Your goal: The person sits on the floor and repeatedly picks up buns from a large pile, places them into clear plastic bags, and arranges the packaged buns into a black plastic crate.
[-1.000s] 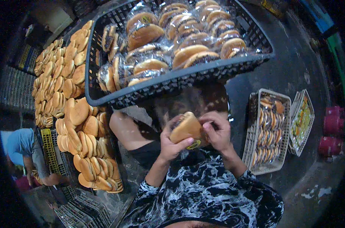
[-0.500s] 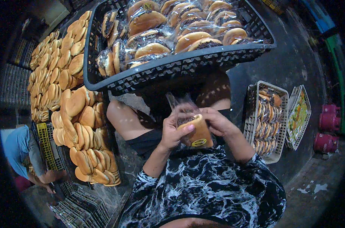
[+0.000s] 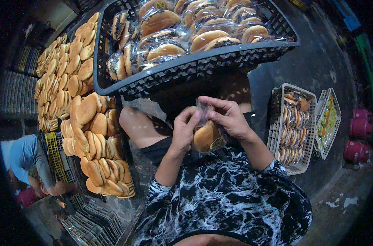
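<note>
A round golden bun (image 3: 206,138) in a clear plastic bag hangs in front of my body, with a small yellow mark on the bag's lower right. My left hand (image 3: 184,128) is closed, its thumb and fingers pinching the bag's gathered top from the left. On the other side, my right hand (image 3: 232,119) also pinches the bag's neck, thumb and forefinger together. The two hands almost meet above the bun. Just beyond them stands a black plastic crate (image 3: 203,60), holding many bagged buns with dark filling.
Unwrapped buns (image 3: 88,110) lie piled in rows at left. To the right is a pale crate (image 3: 300,167) of bagged buns, beside a tray (image 3: 328,123) with green and yellow contents. Pink gas cylinders (image 3: 357,151) stand farther right. A person in blue (image 3: 24,158) bends at lower left near stacked crates (image 3: 92,221).
My hands have moved from the bun's sides up to the bag's open end, gathering it together. The bun now hangs lower within the bag. The person at left has shifted their arms.
</note>
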`<state>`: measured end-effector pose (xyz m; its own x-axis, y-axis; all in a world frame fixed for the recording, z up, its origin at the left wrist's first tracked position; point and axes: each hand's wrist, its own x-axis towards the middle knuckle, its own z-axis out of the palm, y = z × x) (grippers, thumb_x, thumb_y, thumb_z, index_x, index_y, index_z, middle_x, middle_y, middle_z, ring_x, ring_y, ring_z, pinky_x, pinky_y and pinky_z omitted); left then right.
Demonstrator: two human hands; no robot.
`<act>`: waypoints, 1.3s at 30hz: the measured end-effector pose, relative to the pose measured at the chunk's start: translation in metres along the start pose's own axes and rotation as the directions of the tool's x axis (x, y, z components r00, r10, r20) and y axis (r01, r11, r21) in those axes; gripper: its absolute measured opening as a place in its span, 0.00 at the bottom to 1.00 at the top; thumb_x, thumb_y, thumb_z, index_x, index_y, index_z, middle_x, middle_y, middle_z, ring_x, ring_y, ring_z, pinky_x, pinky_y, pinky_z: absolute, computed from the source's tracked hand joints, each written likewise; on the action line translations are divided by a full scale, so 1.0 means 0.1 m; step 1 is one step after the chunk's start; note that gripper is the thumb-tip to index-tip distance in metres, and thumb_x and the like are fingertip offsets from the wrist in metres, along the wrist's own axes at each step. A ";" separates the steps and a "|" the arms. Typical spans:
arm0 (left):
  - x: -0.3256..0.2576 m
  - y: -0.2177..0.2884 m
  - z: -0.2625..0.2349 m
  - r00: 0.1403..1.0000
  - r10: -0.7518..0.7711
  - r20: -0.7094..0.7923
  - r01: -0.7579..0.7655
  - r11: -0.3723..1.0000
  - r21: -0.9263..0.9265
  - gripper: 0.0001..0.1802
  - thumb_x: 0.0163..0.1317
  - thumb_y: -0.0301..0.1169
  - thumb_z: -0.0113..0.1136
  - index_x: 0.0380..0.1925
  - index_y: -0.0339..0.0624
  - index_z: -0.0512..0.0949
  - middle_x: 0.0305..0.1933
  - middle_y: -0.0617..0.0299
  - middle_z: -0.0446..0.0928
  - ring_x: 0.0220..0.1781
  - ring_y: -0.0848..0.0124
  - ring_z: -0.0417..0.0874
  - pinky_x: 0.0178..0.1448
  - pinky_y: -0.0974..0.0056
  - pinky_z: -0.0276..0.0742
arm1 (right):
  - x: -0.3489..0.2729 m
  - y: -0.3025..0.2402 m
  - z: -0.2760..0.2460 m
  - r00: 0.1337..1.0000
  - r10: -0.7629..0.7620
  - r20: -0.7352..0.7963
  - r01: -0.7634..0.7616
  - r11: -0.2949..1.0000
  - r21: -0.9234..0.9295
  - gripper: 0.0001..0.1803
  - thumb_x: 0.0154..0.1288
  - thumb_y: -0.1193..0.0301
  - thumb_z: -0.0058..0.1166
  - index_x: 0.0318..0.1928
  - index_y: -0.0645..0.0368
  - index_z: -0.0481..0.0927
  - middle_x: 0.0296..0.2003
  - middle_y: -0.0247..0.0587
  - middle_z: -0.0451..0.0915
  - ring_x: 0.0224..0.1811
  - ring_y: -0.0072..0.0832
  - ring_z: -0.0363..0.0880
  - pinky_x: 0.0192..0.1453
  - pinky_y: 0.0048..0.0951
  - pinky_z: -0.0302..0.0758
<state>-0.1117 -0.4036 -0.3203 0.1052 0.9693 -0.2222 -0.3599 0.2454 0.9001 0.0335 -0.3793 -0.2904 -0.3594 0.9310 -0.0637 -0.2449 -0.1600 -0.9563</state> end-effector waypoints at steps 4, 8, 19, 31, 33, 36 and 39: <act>0.03 0.01 -0.07 0.983 0.168 0.072 -0.183 0.910 0.372 0.10 0.57 0.31 0.54 0.33 0.34 0.71 0.33 0.63 0.73 0.33 0.78 0.72 0.40 0.73 0.69 | 0.02 0.04 0.02 0.998 -0.020 -0.062 0.017 0.999 -0.040 0.06 0.56 0.74 0.52 0.33 0.64 0.74 0.33 0.33 0.73 0.36 0.18 0.71 0.42 0.19 0.68; -0.15 0.09 0.17 0.921 0.361 -0.146 -0.347 0.931 0.114 0.09 0.51 0.25 0.59 0.29 0.35 0.69 0.27 0.62 0.73 0.32 0.79 0.72 0.39 0.74 0.69 | 0.01 0.02 0.06 0.987 -0.128 -0.096 0.107 0.974 -0.198 0.04 0.54 0.76 0.52 0.29 0.63 0.72 0.31 0.34 0.73 0.34 0.17 0.69 0.39 0.20 0.68; 0.05 0.37 -0.10 0.924 0.275 0.266 -0.363 0.409 0.837 0.09 0.52 0.30 0.54 0.27 0.33 0.73 0.27 0.57 0.74 0.30 0.69 0.74 0.37 0.69 0.68 | 0.05 -0.05 -0.02 0.973 -0.180 0.146 0.230 0.684 -0.692 0.12 0.50 0.74 0.52 0.38 0.61 0.75 0.31 0.45 0.71 0.38 0.41 0.67 0.44 0.35 0.67; 0.40 -0.18 -0.12 0.955 -0.183 0.234 0.014 0.814 0.581 0.11 0.59 0.32 0.46 0.30 0.34 0.72 0.27 0.61 0.72 0.32 0.76 0.71 0.38 0.70 0.68 | -0.15 0.07 -0.13 0.992 0.021 0.122 0.110 0.302 -0.947 0.11 0.48 0.72 0.52 0.31 0.68 0.71 0.27 0.49 0.73 0.32 0.41 0.75 0.39 0.35 0.72; 0.25 -0.08 0.03 0.958 -0.054 0.280 -0.117 0.821 0.559 0.13 0.60 0.36 0.47 0.32 0.34 0.72 0.28 0.59 0.73 0.32 0.75 0.73 0.37 0.69 0.69 | -0.16 0.09 -0.26 0.998 0.020 0.052 0.043 0.325 -0.945 0.13 0.47 0.71 0.55 0.31 0.68 0.72 0.28 0.50 0.75 0.32 0.44 0.75 0.39 0.36 0.72; 0.33 -0.37 0.12 0.847 0.478 0.233 -0.524 0.676 0.518 0.14 0.60 0.36 0.48 0.32 0.34 0.72 0.28 0.57 0.73 0.31 0.71 0.74 0.37 0.69 0.70 | -0.12 0.08 -0.34 0.973 -0.179 -0.143 0.016 0.676 -0.737 0.17 0.44 0.69 0.58 0.33 0.68 0.72 0.31 0.51 0.75 0.35 0.44 0.75 0.41 0.34 0.71; 0.41 -0.48 0.36 0.846 0.533 0.018 -0.465 0.719 0.516 0.16 0.59 0.38 0.49 0.28 0.33 0.73 0.28 0.56 0.74 0.31 0.67 0.75 0.36 0.69 0.70 | -0.21 0.59 -0.32 0.865 -0.299 -0.403 0.046 0.847 -0.529 0.39 0.47 0.57 0.59 0.54 0.64 0.57 0.33 0.46 0.73 0.38 0.34 0.73 0.45 0.34 0.68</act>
<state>-0.0564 -0.3765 -0.3591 -0.0865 0.9504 0.2989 0.1708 -0.2814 0.9443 0.0552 -0.3975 -0.3549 0.1250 0.9854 0.1154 0.2521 0.0809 -0.9643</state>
